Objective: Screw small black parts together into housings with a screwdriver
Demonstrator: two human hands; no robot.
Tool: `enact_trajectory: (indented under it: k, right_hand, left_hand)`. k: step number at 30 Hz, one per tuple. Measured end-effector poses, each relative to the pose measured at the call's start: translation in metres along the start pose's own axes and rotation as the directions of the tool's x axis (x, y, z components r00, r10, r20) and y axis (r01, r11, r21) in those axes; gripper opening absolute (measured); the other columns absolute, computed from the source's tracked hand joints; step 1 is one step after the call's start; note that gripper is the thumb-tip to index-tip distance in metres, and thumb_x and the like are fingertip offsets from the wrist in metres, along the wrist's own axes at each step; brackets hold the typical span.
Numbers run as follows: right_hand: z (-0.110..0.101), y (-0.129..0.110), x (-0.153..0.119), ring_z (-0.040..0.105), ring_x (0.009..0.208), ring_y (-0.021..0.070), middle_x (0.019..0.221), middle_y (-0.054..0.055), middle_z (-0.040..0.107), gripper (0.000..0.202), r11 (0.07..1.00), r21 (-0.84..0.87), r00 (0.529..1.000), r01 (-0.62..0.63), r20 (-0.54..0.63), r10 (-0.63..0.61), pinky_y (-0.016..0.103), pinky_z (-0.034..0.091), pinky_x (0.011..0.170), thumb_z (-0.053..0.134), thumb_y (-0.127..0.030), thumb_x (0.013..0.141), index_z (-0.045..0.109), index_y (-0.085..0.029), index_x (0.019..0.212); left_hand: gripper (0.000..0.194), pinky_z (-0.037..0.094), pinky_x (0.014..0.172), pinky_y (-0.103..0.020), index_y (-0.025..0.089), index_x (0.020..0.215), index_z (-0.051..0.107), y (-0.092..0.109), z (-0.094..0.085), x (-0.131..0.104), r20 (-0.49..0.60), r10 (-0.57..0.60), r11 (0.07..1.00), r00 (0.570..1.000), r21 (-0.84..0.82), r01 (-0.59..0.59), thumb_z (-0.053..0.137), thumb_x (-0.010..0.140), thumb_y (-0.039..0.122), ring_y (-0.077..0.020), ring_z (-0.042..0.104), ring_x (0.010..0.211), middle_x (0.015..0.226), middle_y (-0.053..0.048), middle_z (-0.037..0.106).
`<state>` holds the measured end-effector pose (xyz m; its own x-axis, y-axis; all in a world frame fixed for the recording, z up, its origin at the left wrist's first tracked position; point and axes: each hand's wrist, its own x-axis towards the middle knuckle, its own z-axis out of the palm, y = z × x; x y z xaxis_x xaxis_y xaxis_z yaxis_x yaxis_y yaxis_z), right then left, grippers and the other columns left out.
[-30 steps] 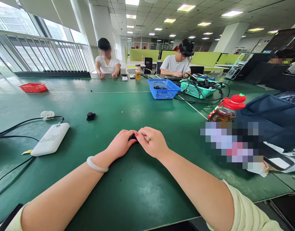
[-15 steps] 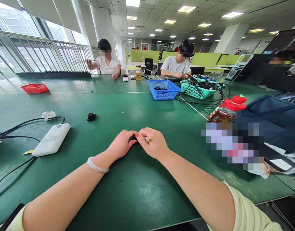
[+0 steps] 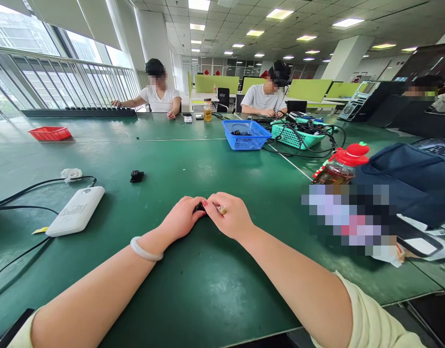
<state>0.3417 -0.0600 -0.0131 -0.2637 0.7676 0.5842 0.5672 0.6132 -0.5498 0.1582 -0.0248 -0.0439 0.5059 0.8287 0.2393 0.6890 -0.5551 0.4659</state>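
Note:
Close together in the middle of the head view, my two hands meet just above the green table [image 3: 222, 285]. My left hand [image 3: 179, 218] is closed around a small black part [image 3: 200, 208], mostly covered by the fingers. A slim tool with a rounded brass-coloured end [image 3: 222, 210] is gripped in my right hand [image 3: 232, 215]; its other end points toward the black part and is hidden. The right thumb touches or nearly touches the left fingertips. Another small black piece [image 3: 137, 176] lies apart, beyond my left hand.
To the left are a white power bank [image 3: 76, 211] with cables and a red tray [image 3: 50, 134]. Ahead stand a blue basket [image 3: 247, 135] and a green basket [image 3: 298, 137] with tangled cables. A red-lidded bottle [image 3: 336, 166] and dark bag [image 3: 413, 179] sit right. Two people sit opposite.
My hands keep nearly the same pose and grip. Across the table, the person on the left has lowered a raised hand with a thin stick to the long black strip.

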Motion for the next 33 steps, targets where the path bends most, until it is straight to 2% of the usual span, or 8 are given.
enact_trajectory:
  k: [12,17,20,23,26,29,31,33]
  right_hand:
    - [0.0,0.006,0.001,0.042,0.053,0.0104,0.055,-0.002,0.047,0.045,0.999,-0.012,0.998,0.04,-0.058,-0.041,0.024,0.031,0.054,0.04,-0.04,0.099,0.043,-0.021,0.058]
    - [0.001,0.013,0.001,0.048,0.054,0.0107,0.056,-0.001,0.053,0.05,1.0,-0.014,0.995,0.028,-0.093,-0.029,0.024,0.034,0.054,0.035,-0.041,0.102,0.05,-0.02,0.059]
    - [0.0,0.016,0.001,0.048,0.054,0.0103,0.056,0.0,0.053,0.052,0.996,-0.05,0.993,0.075,-0.092,-0.079,0.024,0.034,0.053,0.034,-0.04,0.102,0.054,-0.02,0.059]
    - [0.0,0.017,0.001,0.043,0.052,0.0097,0.055,-0.001,0.049,0.051,0.968,-0.134,0.975,0.213,-0.041,-0.22,0.023,0.032,0.052,0.035,-0.039,0.102,0.058,-0.019,0.061]
    - [0.003,0.014,0.0,0.041,0.051,0.0096,0.057,-0.001,0.049,0.049,0.901,-0.216,0.926,0.377,0.054,-0.375,0.024,0.029,0.052,0.04,-0.04,0.1,0.061,-0.019,0.06]
    - [0.007,0.009,-0.002,0.042,0.052,0.0103,0.061,0.0,0.054,0.046,0.839,-0.252,0.876,0.482,0.169,-0.452,0.025,0.029,0.052,0.048,-0.046,0.097,0.064,-0.019,0.064]
    - [0.008,0.006,-0.003,0.046,0.055,0.0109,0.064,0.001,0.057,0.043,0.837,-0.227,0.864,0.497,0.217,-0.454,0.025,0.032,0.054,0.051,-0.049,0.096,0.066,-0.019,0.068]
    - [0.006,0.006,-0.002,0.051,0.058,0.0112,0.066,0.001,0.059,0.038,0.894,-0.166,0.904,0.417,0.173,-0.39,0.024,0.035,0.057,0.054,-0.047,0.095,0.067,-0.02,0.071]
  left_hand:
    - [0.026,0.05,0.098,-0.046,0.022,0.114,0.066,0.002,0.0,0.001,-0.019,-0.022,0.999,1.0,0.033,0.023,0.053,0.094,0.031,-0.0286,0.062,0.106,0.111,-0.008,0.072]
    - [0.028,0.05,0.099,-0.046,0.022,0.118,0.064,0.002,0.0,0.0,-0.011,-0.047,0.998,0.999,0.035,0.047,0.054,0.093,0.03,-0.029,0.061,0.11,0.113,-0.008,0.072]
    - [0.028,0.05,0.099,-0.047,0.022,0.117,0.064,0.003,-0.001,0.0,-0.01,-0.051,0.998,0.999,0.026,0.051,0.054,0.092,0.03,-0.0289,0.061,0.11,0.114,-0.007,0.072]
    - [0.027,0.051,0.098,-0.046,0.023,0.114,0.066,0.005,-0.002,0.0,-0.022,-0.041,0.999,0.999,0.012,0.041,0.052,0.092,0.03,-0.0283,0.062,0.109,0.113,-0.007,0.072]
    - [0.029,0.051,0.098,-0.045,0.022,0.114,0.066,0.007,-0.004,-0.001,-0.02,-0.039,0.999,0.999,0.005,0.039,0.051,0.089,0.025,-0.0274,0.062,0.108,0.114,-0.007,0.072]
    - [0.035,0.049,0.101,-0.044,0.02,0.117,0.065,0.008,-0.005,-0.001,0.005,-0.044,0.999,0.999,0.015,0.044,0.055,0.083,0.021,-0.0273,0.061,0.109,0.115,-0.007,0.072]
    - [0.036,0.048,0.102,-0.044,0.02,0.117,0.064,0.007,-0.004,-0.001,0.013,-0.033,0.999,0.999,0.02,0.032,0.056,0.082,0.02,-0.0271,0.061,0.109,0.116,-0.007,0.071]
    - [0.032,0.048,0.102,-0.045,0.021,0.115,0.065,0.004,-0.003,-0.001,0.008,-0.002,1.0,1.0,0.015,0.002,0.053,0.085,0.022,-0.0266,0.062,0.107,0.115,-0.006,0.071]
